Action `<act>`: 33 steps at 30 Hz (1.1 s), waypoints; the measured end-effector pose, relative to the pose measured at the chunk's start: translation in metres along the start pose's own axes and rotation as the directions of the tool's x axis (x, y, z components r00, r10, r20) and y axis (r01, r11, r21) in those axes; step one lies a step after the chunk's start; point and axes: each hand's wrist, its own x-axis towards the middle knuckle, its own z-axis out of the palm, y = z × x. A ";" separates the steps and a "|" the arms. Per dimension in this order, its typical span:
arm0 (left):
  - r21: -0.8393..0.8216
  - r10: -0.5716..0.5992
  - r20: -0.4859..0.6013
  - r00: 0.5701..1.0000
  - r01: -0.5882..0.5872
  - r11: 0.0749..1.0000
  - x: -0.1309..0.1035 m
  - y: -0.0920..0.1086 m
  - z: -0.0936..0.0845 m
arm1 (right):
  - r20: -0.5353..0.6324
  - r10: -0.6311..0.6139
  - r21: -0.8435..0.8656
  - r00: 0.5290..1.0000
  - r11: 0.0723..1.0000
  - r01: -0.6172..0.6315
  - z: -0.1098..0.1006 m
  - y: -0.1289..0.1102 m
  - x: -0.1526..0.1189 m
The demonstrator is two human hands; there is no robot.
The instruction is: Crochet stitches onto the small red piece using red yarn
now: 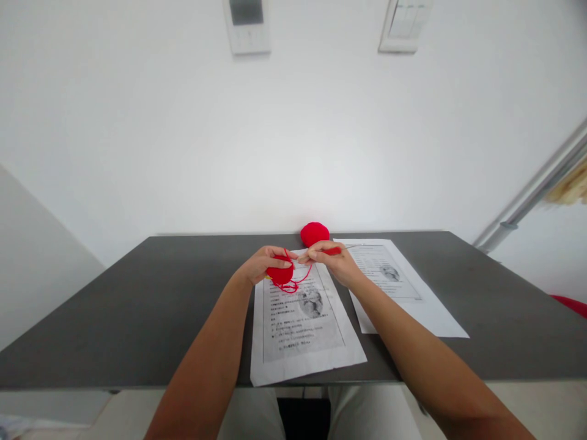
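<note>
Ball of red yarn [314, 234] sits just past the right hand [337, 261], likely squishy. The left hand [265, 264] pinches a round red yarn piece [280, 275], likely soft; hold its edge. The right fingers hold a thin, red-handled metal tool [332, 250]. Loose red strand [305, 278] dangles between, easily snagged.

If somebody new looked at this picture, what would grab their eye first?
Probably the bright red round piece with loose red yarn, held in the left hand above a printed white sheet. Next, likely the red ball at the dark table's far edge, by the white wall, and the red-handled thin metal tool in the right hand.
</note>
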 end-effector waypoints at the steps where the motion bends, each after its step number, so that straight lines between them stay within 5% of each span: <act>1: -0.006 0.008 -0.001 1.000 -0.008 1.000 0.000 0.000 0.001 | -0.014 -0.003 0.018 1.000 1.000 0.003 0.001 0.002 0.000; 6: -0.017 0.033 -0.025 0.999 -0.033 0.999 0.000 0.001 0.003 | -0.107 -0.044 0.007 0.993 0.999 0.045 0.008 0.007 0.000; 11: -0.043 0.045 -0.057 0.997 -0.047 0.998 0.003 -0.001 0.003 | -0.161 -0.197 -0.256 0.967 0.955 0.152 0.013 0.003 -0.004; 16: -0.053 0.039 -0.059 0.998 -0.042 0.998 0.005 -0.004 0.002 | 0.014 -0.349 -0.489 0.937 0.815 0.311 0.012 0.003 -0.007; 22: -0.038 0.025 0.012 1.000 -0.025 0.999 0.005 -0.004 0.010 | 0.238 -0.465 -0.538 0.853 0.668 0.515 0.006 0.007 -0.003; 33: 0.025 0.080 -0.055 0.995 -0.079 0.997 0.006 -0.003 0.017 | 0.009 -0.323 -0.493 0.946 0.822 0.285 0.002 0.010 -0.002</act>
